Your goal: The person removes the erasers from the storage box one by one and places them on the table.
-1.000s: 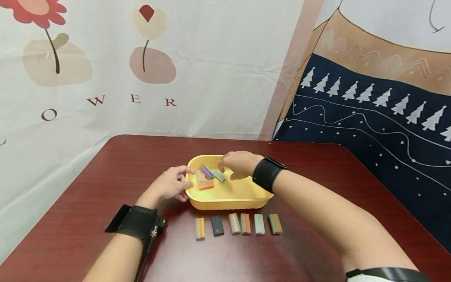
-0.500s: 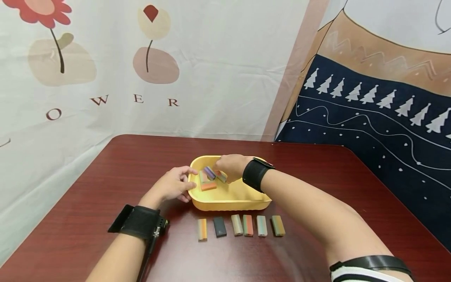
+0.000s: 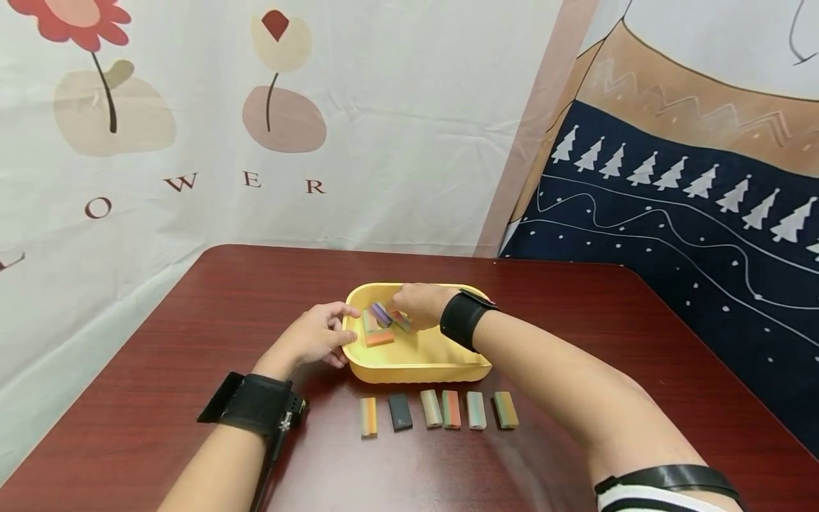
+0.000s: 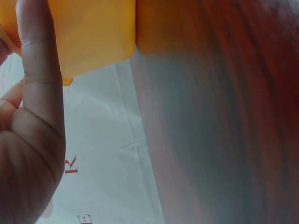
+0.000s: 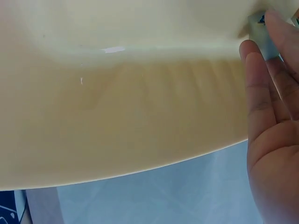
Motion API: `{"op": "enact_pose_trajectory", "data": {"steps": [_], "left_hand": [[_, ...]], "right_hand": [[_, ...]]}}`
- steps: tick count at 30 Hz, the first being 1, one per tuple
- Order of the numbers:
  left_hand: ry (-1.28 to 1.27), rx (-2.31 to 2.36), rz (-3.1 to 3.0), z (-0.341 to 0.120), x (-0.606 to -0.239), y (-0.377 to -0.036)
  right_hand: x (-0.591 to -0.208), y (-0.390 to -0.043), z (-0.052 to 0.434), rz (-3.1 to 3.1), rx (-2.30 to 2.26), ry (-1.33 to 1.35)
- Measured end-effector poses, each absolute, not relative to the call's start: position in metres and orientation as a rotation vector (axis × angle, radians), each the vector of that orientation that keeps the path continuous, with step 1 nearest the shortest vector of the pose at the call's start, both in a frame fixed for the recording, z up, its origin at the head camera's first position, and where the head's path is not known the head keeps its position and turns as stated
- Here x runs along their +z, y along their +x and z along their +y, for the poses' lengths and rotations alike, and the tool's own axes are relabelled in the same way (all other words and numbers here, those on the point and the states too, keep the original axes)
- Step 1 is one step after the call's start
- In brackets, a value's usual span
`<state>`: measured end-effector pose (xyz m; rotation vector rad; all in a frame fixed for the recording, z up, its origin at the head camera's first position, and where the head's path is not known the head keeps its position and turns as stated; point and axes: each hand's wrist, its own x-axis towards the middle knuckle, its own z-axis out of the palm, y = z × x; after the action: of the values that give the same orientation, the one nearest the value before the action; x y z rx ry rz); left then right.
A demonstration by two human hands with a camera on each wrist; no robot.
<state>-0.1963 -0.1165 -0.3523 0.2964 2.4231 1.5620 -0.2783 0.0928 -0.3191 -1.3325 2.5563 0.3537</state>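
Fingers of the right hand [image 3: 419,304] pinch a small block [image 5: 263,38] inside the yellow tray [image 3: 422,372], which the left hand [image 3: 313,334] grips at one end. Six other blocks [image 3: 451,410] line the surface [image 3: 333,469]; red letters [image 3: 181,183] on the cloth [image 3: 409,156] include "O W E R".

A: Where do we find the tub [image 3: 419,374]?

B: We find it on the table [image 3: 256,277]. Behind the table is one sheet [image 3: 397,178], and to the right is a second sheet [image 3: 652,206].

A: What do we see in the tub?

B: Some blocks [image 3: 380,337], in its left part. Just right of them is the right hand [image 3: 422,304], with a held block [image 3: 402,321] between its fingers.

A: And the left hand [image 3: 316,333]?

B: It is at the left end of the tub, touching it.

A: What do we have before the tub?

B: We have a row of six blocks [image 3: 451,410], running from left to right.
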Motion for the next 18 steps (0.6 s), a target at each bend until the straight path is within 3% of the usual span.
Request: {"op": "enact_pose_trajectory", "data": {"steps": [18], "left_hand": [[0.303, 1.569, 2.419, -0.1157, -0.3506, -0.1935]], "right_hand": [[-0.318, -0.2759, 0.1003, 2.577, 0.227, -1.43]]}}
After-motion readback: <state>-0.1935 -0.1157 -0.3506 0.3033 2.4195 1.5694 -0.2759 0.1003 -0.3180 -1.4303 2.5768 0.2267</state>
